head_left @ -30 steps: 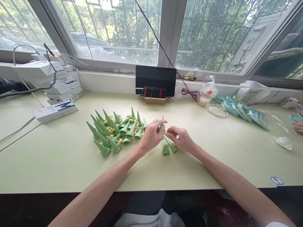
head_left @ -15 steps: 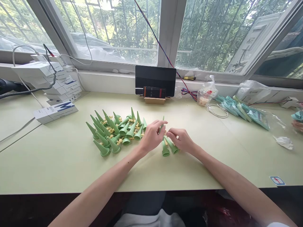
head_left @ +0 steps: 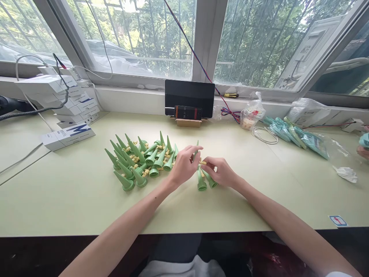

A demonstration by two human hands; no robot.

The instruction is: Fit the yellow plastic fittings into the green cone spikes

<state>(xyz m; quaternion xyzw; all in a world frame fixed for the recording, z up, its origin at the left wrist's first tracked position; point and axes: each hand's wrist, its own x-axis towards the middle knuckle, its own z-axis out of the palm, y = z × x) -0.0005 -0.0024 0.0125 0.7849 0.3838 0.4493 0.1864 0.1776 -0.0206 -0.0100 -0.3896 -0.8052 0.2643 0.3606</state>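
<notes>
My left hand is closed round a green plastic watering spike, whose narrow tip points up past the fingers. Thumb and fingers of my right hand pinch a small yellow valve at the side of that spike. Much of the held spike is hidden by my left hand. Just below the hands, two more green spikes lie on the table with their open round ends toward me. Left of my left hand spreads a cluster of green spikes with yellow valves, some upright, others on their sides.
A dark tablet stands against the window wall, with a phone before it on a cardboard stand. White boxes are stacked at left. A plastic bag, teal packets and crumpled tissue lie right. Part of another person's hand shows at the right edge.
My right fingers have shifted slightly, and the yellow valve now shows more clearly between the hands. My left hand keeps its hold on the spike, nearly still.
</notes>
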